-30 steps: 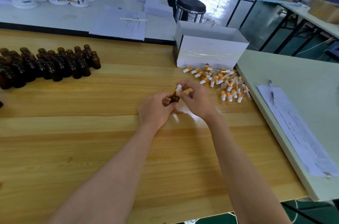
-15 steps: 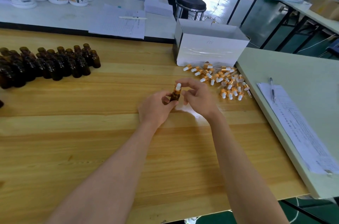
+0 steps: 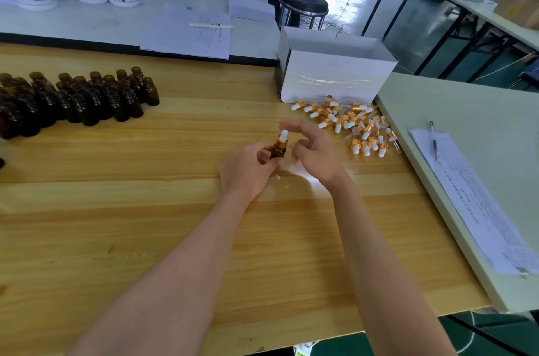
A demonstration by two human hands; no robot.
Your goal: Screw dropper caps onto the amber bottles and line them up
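Head view: left hand point(image 3: 248, 171) grip tight around amber bottle point(image 3: 278, 149), right hand point(image 3: 313, 151) slack alongside, dropper caps point(image 3: 350, 125), white box point(image 3: 335, 78) beyond

Pale pine plank worktable point(image 3: 145, 239) up front, grey-green laminate table point(image 3: 481, 110) butted against its right edge, white benchtop point(image 3: 73, 25) behind. Round black-seat chrome-leg stool point(image 3: 303, 3) in the gap beyond. Glossy dark green floor point(image 3: 414, 34), hard daylight glare behind the stool. Black steel table legs point(image 3: 374, 9) further back.
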